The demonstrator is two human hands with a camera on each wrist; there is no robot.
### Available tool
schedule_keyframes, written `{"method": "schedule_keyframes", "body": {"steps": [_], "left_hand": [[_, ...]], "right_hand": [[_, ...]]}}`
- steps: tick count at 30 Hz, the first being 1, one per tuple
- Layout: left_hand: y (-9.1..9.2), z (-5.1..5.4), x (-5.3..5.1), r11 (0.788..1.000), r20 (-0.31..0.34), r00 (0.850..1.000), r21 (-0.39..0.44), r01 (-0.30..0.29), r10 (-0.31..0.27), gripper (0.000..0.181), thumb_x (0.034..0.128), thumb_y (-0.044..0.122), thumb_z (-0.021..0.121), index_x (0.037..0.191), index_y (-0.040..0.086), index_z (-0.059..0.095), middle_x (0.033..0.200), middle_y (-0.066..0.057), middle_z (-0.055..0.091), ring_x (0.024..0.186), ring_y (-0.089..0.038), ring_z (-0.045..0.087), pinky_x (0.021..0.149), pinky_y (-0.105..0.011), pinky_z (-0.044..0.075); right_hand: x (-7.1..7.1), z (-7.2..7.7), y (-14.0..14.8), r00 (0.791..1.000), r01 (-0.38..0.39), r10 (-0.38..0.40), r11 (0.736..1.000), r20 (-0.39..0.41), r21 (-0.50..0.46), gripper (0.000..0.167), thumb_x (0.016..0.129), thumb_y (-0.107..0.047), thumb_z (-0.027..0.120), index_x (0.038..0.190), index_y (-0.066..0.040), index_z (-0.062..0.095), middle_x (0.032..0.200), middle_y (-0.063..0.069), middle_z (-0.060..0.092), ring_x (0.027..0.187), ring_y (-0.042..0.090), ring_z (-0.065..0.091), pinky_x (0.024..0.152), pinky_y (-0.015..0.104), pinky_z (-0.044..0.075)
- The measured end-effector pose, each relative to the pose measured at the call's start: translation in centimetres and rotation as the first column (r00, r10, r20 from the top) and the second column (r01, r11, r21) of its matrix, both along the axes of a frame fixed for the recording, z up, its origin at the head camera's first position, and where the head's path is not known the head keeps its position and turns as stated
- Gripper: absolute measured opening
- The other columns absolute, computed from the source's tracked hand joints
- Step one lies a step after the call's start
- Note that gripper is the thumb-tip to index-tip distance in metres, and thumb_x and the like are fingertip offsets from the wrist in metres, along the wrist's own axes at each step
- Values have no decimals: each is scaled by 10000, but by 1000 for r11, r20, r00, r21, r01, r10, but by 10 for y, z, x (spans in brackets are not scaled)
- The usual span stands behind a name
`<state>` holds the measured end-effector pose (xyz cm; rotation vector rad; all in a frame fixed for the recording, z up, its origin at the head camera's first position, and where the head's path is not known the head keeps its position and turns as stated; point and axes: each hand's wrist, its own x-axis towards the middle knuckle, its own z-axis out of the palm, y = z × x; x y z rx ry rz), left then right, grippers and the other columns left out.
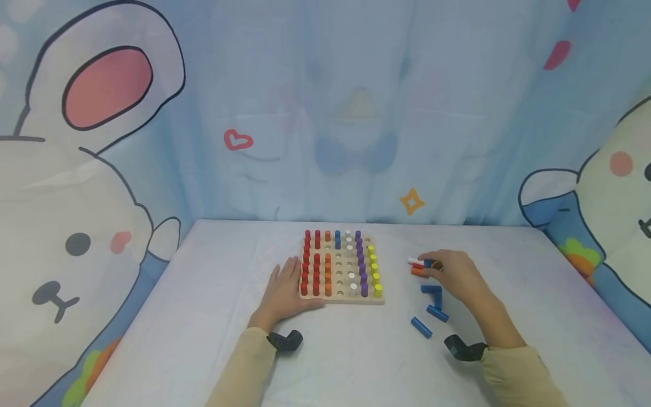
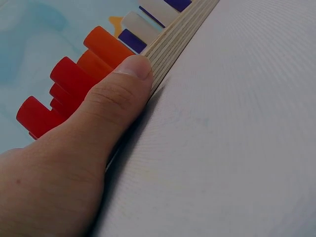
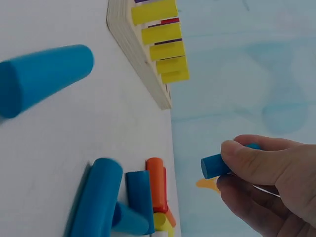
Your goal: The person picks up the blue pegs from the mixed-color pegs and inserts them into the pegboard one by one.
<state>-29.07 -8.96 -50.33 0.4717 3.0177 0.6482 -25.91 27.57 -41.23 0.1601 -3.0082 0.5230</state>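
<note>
A wooden pegboard (image 1: pixel 356 300) stands on the table with columns of red, orange, blue, white, purple and yellow pegs; several holes in the blue column show bare. My left hand (image 1: pixel 285 294) rests against the board's left side and near corner, its thumb (image 2: pixel 118 89) along the front edge. To the right of the board, my right hand (image 1: pixel 455 274) pinches a blue peg (image 3: pixel 213 166) between thumb and fingers, above the table. Loose blue pegs (image 1: pixel 421 327) lie nearer to me, and orange pegs (image 1: pixel 418 272) lie beside the right hand's fingertips.
A white peg (image 1: pixel 416 260) shows by the right fingertips, and a yellow peg (image 3: pixel 162 221) lies among the loose ones in the right wrist view. A white cloth (image 1: pixel 168 316) covers the table. Behind it hangs a blue printed curtain (image 1: pixel 356 186).
</note>
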Motion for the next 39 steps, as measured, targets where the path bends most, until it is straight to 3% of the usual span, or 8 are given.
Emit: {"method": "schedule_keyframes", "body": {"steps": [6,15,21,27,35,39], "left_hand": [[0,-1,0,1000,-1,1000,13,-5,5,1226,641,836,568,1525,87,166,1604,-53,157,1491,-200,91,1219,-456,34],[0,-3,-2,1000,-13,1000,19,-5,6,1239,631,855,551,1523,81,176,1601,-60,171,1490,-208,101,1218,-465,43],[0,-3,-2,1000,-12,1000,17,-10,10,1242,624,860,551,1524,91,176,1602,-48,171,1490,-197,96,1219,-459,38],[1,-4,-2,1000,-8,1000,16,-3,3,1238,628,862,547,1525,94,175,1604,-44,160,1491,-191,91,1219,-452,37],[1,0,0,1000,6,1000,17,-13,13,1234,627,845,570,1525,95,176,1604,-41,164,1490,-193,95,1219,-449,40],[0,1,-1,1000,6,1000,4,-14,14,1240,626,853,561,1525,93,172,1604,-43,163,1489,-195,102,1220,-448,48]], "right_hand": [[-7,5,-9,999,-22,21,999,-43,-24,354,870,-90,670,1221,-52,642,1010,157,692,790,212,584,657,331,553],[-22,16,-34,993,-3,0,1000,-115,-28,327,868,-74,664,1192,-32,656,1085,191,633,958,335,622,783,442,556],[-33,19,-58,983,29,-55,988,-172,-150,295,875,-82,660,1167,-40,652,1054,167,679,961,318,662,799,457,554],[-40,16,-87,981,73,-115,966,-158,-249,236,885,-118,663,1116,-67,679,1056,141,697,948,288,665,801,417,576],[-45,5,-113,988,-30,-11,966,-155,-255,233,887,-110,660,1114,-63,683,1153,141,660,991,295,672,799,387,583],[-47,2,-121,992,-43,9,962,-128,-268,223,895,-111,649,1111,-73,688,1153,117,643,1010,287,661,813,375,580]]}}
